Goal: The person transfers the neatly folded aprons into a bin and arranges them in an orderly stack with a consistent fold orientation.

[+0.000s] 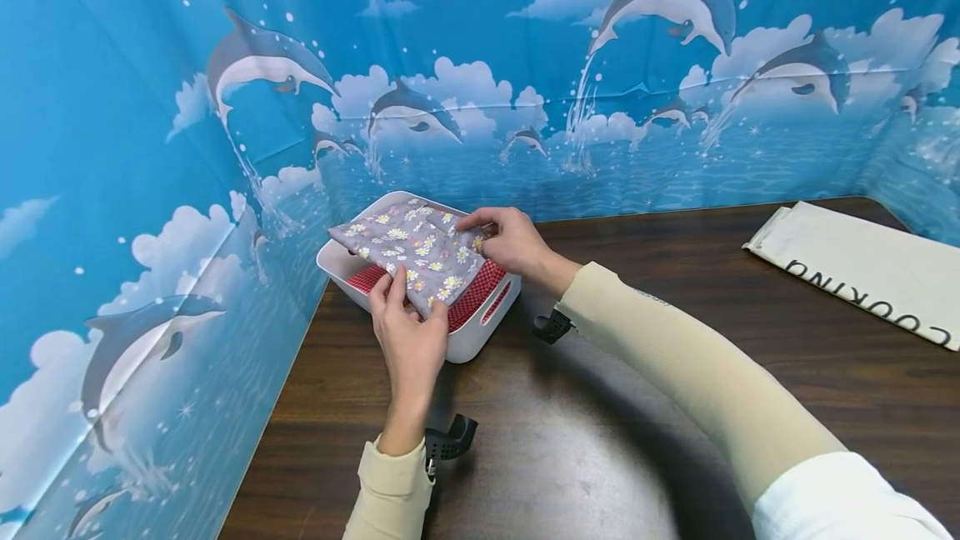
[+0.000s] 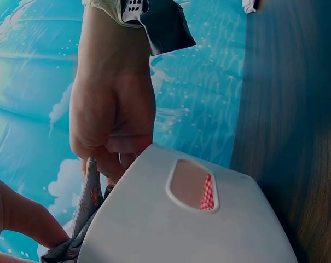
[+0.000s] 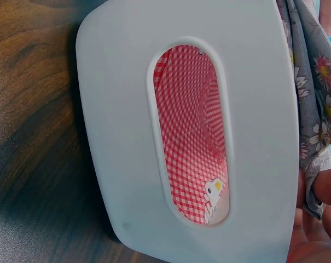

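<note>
Floral cloth (image 1: 416,252) atop white basket (image 1: 472,340)

A white bin (image 1: 480,338) of smooth, matt plastic sits on a dark wooden table (image 1: 675,373) whose grain shows under a slight sheen. Inside the bin lies red-and-white checked cloth (image 1: 480,294), woven and matt, also showing through the bin's handle slot. On top of the bin rests a soft grey cotton-like cloth (image 1: 416,252) printed with daisies, matt and lightly creased. Far to the right of the bin lies a cream, canvas-like fabric piece (image 1: 862,265) with printed letters. Behind the bin hangs a thin, faintly glossy backdrop sheet (image 1: 150,148), creased.
</note>
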A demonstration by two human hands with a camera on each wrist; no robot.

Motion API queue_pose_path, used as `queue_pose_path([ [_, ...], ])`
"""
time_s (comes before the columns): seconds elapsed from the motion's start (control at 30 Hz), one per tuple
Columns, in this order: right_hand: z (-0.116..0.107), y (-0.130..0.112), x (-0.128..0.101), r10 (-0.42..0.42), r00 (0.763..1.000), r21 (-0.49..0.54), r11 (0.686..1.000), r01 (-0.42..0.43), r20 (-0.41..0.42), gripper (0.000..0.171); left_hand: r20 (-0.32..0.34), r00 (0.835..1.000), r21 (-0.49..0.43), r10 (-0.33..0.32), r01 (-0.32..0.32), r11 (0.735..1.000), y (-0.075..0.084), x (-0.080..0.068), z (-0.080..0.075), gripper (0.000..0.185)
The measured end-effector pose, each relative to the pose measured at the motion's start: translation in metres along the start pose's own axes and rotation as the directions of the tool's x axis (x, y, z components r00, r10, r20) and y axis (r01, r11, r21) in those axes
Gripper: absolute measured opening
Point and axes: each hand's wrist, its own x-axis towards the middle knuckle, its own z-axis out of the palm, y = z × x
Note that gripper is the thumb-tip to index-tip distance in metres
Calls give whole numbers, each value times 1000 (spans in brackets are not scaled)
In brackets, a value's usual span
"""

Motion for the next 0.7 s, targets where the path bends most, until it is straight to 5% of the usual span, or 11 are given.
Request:
queue_pose_path([
  [0.57, 2, -5, 0, 4, 1000, -4, 1000, -4, -20, 45, -28, 999, 27, 40, -39, 999, 0, 1, -4, 73],
  [0.7, 0, -7, 0, -91, 996, -223, 970, 93, 19, 37, -25, 996, 198, 88, -82, 977, -1, 4, -10, 71],
])
